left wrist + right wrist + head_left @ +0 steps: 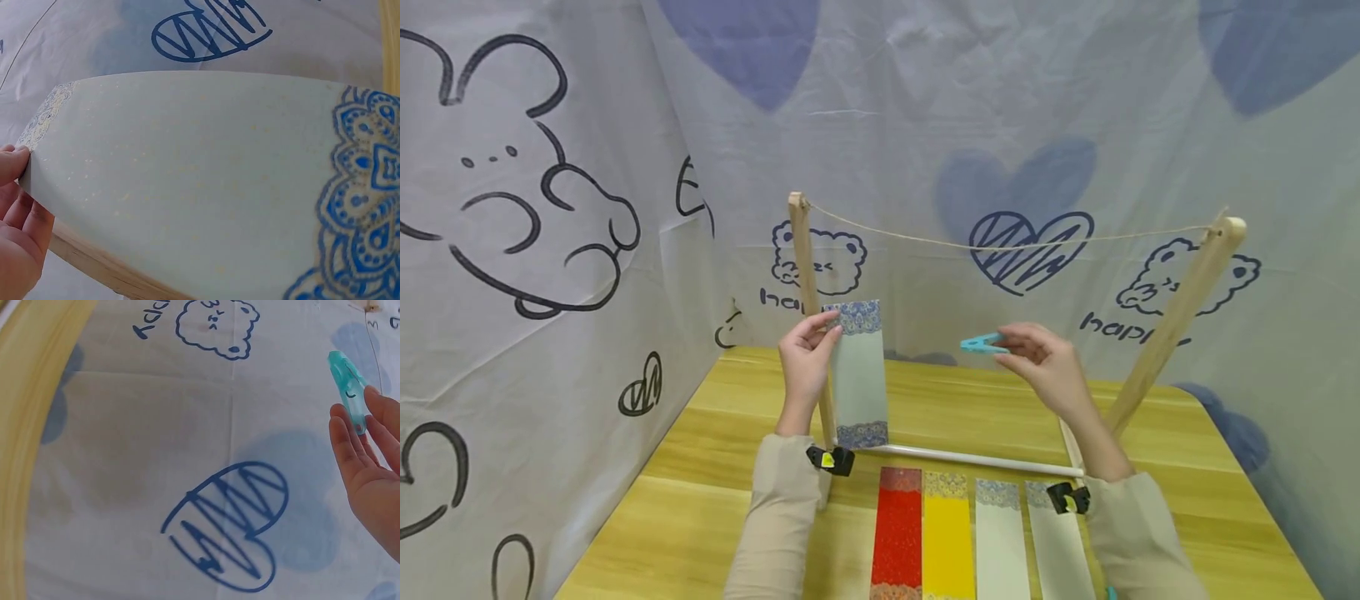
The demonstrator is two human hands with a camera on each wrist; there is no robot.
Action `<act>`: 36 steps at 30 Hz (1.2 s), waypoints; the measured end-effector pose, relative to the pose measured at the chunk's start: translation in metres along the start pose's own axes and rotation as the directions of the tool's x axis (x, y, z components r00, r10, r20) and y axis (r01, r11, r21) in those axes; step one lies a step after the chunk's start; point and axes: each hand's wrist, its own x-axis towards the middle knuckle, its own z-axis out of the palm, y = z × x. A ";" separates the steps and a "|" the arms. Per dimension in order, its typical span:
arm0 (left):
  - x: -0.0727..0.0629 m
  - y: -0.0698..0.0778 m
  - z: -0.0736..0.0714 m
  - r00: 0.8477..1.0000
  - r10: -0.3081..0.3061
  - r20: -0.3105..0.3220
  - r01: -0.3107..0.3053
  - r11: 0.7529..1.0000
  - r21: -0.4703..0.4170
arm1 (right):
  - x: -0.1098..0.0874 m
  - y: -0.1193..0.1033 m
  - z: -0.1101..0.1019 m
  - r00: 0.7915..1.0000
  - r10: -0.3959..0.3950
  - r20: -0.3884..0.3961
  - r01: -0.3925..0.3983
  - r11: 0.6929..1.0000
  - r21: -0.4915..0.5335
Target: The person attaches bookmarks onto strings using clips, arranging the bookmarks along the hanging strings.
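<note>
My left hand (806, 358) pinches the upper left edge of a pale strip of paper (860, 375) with blue patterned bands at both ends. The strip hangs upright beside the left wooden post. In the left wrist view its pale face (187, 169) carries gold flecks, and the thumb lies on its edge. My right hand (1047, 367) holds a turquoise clothespin (983, 343) by its handle ends, its nose pointing left. The right wrist view shows the clothespin (350, 394) between thumb and fingers. Above both hands a thin string (925, 242) sags between the posts.
The string's frame has a left wooden post (806, 258), a right wooden post (1180, 325) and a white bar (977, 458) low between them. On the wooden table (662, 517) lie a red strip (897, 525), a yellow strip (947, 537) and two pale strips (1000, 542).
</note>
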 end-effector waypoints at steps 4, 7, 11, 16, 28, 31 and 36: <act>0.004 0.000 0.001 1.000 0.011 -0.006 -0.012 1.000 -0.008 | 0.016 -0.010 0.005 0.998 -0.065 0.008 0.065 0.998 -0.014; 0.009 -0.006 0.004 1.000 0.012 -0.027 -0.013 0.999 -0.048 | 0.029 -0.018 0.008 0.992 -0.125 0.010 0.125 0.991 -0.040; 0.016 -0.013 0.009 0.997 0.023 -0.077 -0.027 0.998 -0.062 | 0.047 -0.027 0.011 0.981 -0.193 0.032 0.194 0.979 -0.060; 0.024 -0.008 0.016 0.991 0.047 -0.125 -0.046 0.999 0.017 | 0.065 -0.041 0.016 0.986 -0.162 0.037 0.161 0.987 0.014; 0.039 0.003 0.023 0.962 0.220 -0.160 -0.192 0.966 0.173 | 0.108 -0.067 0.032 1.000 -0.025 0.018 0.022 0.993 0.117; 0.041 0.007 0.025 0.953 0.256 -0.160 -0.224 0.955 0.196 | 0.119 -0.071 0.036 1.000 -0.002 -0.013 0.004 0.994 0.110; 0.046 0.013 0.028 0.946 0.283 -0.157 -0.243 0.942 0.230 | 0.137 -0.074 0.044 0.998 0.046 -0.042 -0.042 0.995 0.085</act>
